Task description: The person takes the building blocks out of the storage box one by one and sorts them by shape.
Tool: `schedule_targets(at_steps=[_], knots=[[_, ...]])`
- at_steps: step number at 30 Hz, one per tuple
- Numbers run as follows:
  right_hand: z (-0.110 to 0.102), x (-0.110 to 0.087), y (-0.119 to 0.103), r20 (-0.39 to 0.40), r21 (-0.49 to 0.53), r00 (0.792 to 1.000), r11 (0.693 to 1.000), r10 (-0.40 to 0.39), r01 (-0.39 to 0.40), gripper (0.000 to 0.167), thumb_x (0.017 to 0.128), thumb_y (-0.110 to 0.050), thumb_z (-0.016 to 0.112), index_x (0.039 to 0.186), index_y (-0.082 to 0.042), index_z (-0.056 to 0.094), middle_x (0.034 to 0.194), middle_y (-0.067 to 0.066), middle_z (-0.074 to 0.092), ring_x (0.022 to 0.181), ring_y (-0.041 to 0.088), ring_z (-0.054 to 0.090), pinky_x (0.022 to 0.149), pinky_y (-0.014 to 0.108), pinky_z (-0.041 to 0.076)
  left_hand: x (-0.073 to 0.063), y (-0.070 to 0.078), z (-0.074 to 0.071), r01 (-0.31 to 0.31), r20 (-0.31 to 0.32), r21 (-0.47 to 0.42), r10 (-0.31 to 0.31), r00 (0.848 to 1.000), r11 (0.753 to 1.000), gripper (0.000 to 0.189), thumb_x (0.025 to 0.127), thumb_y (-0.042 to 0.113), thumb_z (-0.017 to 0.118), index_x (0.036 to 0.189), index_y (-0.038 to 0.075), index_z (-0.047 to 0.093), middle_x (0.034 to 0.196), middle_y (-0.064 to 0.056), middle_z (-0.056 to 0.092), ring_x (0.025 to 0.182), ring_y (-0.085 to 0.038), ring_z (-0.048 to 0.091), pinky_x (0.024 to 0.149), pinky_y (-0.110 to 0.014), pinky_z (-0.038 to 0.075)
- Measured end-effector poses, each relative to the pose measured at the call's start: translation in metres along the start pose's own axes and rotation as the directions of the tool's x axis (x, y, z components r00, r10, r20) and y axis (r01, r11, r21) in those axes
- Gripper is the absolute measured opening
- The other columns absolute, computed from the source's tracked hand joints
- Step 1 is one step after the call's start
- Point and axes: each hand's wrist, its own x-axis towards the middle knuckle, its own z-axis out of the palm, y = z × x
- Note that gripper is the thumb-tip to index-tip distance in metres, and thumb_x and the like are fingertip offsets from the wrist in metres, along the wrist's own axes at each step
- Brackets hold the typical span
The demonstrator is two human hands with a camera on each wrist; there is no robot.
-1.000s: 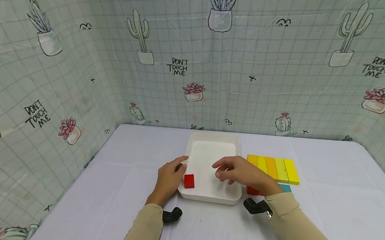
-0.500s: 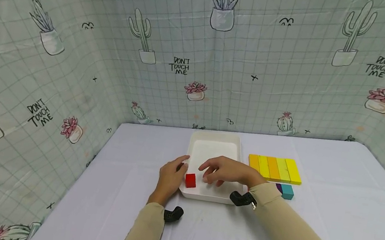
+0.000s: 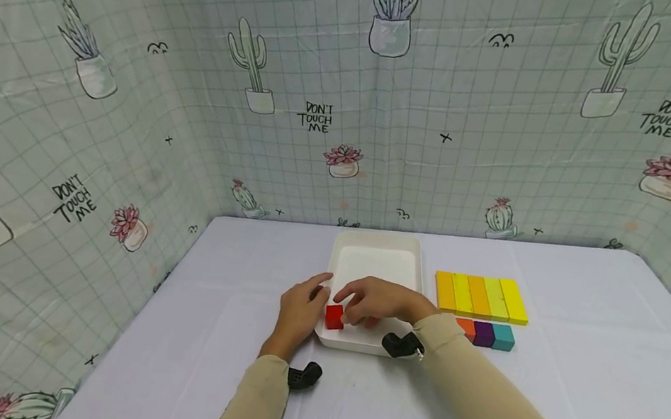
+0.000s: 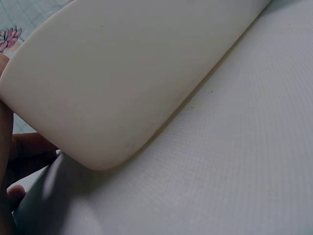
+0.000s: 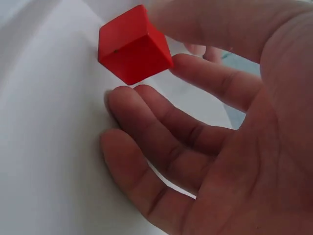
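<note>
A small red cube [image 3: 334, 317] lies in the near left corner of the white tray [image 3: 379, 241]. Over the tray, my right hand [image 3: 384, 299] has its thumb and index finger at the cube. In the right wrist view the thumb overlaps one edge of the red cube [image 5: 132, 46], while the index fingertip meets a corner; the other fingers are loosely bent, and no firm pinch shows. My left hand [image 3: 297, 311] rests against the tray's left side. Its fingers [image 4: 32, 147] show beside the tray wall [image 4: 122, 73] in the left wrist view.
Right of the tray lies a row of several yellow and orange flat blocks [image 3: 480, 298]. Nearer stand an orange cube [image 3: 465, 328], a purple cube [image 3: 484, 335] and a teal cube [image 3: 503, 338], partly behind the right sleeve. A patterned cloth [image 3: 427, 108] hangs behind the white table [image 3: 220, 293].
My right hand has moved left and slightly nearer across the tray to the red cube. More of the coloured cubes shows behind the sleeve. The left hand stays at the tray's side.
</note>
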Motion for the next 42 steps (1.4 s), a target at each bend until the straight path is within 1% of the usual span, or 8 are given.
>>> schedule_targets(at_steps=[11,17,20,24,28,32,35,42], knots=[[0.001,0.008,-0.004,-0.017,-0.11,0.999,0.993,0.037,-0.039,0.03,0.086,-0.016,0.074,0.115,-0.012,0.07,0.091,0.002,0.068,0.075,0.016,0.06,0.063,0.029,0.053,0.002,0.002,0.002,-0.015,-0.006,-0.009,0.015,1.0,1.0,0.036,0.1,0.025,0.054,0.134,0.023,0.066,0.109,-0.005,0.072,0.107,-0.027,0.061,0.102,-0.051,0.043],[0.0,0.005,-0.002,-0.014,-0.109,0.999,0.993,0.034,-0.035,0.022,0.087,-0.016,0.073,0.109,-0.015,0.072,0.087,0.001,0.068,0.07,0.014,0.056,0.06,0.026,0.048,0.003,0.0,0.005,-0.005,0.001,-0.021,0.005,1.0,1.0,0.036,0.101,0.026,0.054,0.135,0.023,0.065,0.11,-0.005,0.072,0.11,-0.027,0.06,0.102,-0.05,0.042],[-0.001,0.004,0.0,-0.008,-0.109,1.0,0.994,0.004,-0.005,0.02,0.087,-0.014,0.072,0.107,-0.014,0.073,0.085,0.001,0.068,0.067,0.014,0.055,0.059,0.025,0.047,0.003,0.001,0.004,0.011,-0.001,-0.022,-0.011,1.0,1.0,0.036,0.101,0.026,0.054,0.136,0.023,0.065,0.111,-0.005,0.071,0.111,-0.027,0.059,0.103,-0.051,0.043],[-0.001,-0.001,-0.003,-0.018,-0.134,1.0,0.991,-0.023,0.02,0.017,0.088,-0.014,0.071,0.105,-0.012,0.072,0.085,0.001,0.068,0.067,0.017,0.058,0.061,0.027,0.05,0.002,0.0,0.004,0.028,-0.004,-0.024,-0.028,1.0,0.999,0.036,0.101,0.027,0.053,0.135,0.025,0.065,0.112,-0.004,0.071,0.112,-0.027,0.058,0.102,-0.051,0.043],[-0.002,-0.011,-0.005,-0.082,-0.145,0.996,0.989,-0.035,0.023,0.02,0.09,-0.015,0.07,0.109,-0.009,0.07,0.092,0.002,0.068,0.077,0.021,0.064,0.069,0.031,0.056,0.0,-0.001,0.004,0.039,-0.004,-0.025,-0.039,0.999,0.999,0.036,0.101,0.027,0.054,0.135,0.025,0.065,0.113,-0.004,0.07,0.111,-0.027,0.058,0.101,-0.052,0.044],[-0.006,-0.023,0.001,-0.164,-0.063,0.985,0.997,-0.056,0.046,0.024,0.091,-0.015,0.068,0.114,-0.007,0.069,0.098,0.004,0.067,0.084,0.023,0.066,0.075,0.033,0.058,-0.002,0.0,0.003,0.049,-0.004,-0.026,-0.049,0.999,0.998,0.036,0.101,0.026,0.054,0.135,0.025,0.065,0.115,-0.005,0.07,0.112,-0.026,0.059,0.1,-0.051,0.045],[-0.008,-0.032,0.006,-0.223,0.016,0.972,0.997,-0.071,0.077,0.026,0.092,-0.016,0.066,0.117,-0.006,0.068,0.1,0.007,0.067,0.084,0.026,0.068,0.077,0.035,0.058,-0.002,-0.001,0.003,0.06,-0.008,-0.032,-0.06,0.998,0.998,0.036,0.101,0.027,0.055,0.136,0.025,0.065,0.115,-0.004,0.07,0.112,-0.025,0.059,0.099,-0.05,0.045],[-0.01,-0.043,0.017,-0.321,0.165,0.944,0.977,-0.075,0.133,0.032,0.093,-0.015,0.065,0.122,-0.001,0.065,0.108,0.013,0.066,0.091,0.029,0.068,0.081,0.038,0.058,-0.002,-0.001,0.003,0.041,-0.011,-0.04,-0.042,0.999,0.998,0.035,0.101,0.026,0.056,0.135,0.024,0.065,0.111,-0.003,0.071,0.107,-0.024,0.06,0.095,-0.048,0.047]])
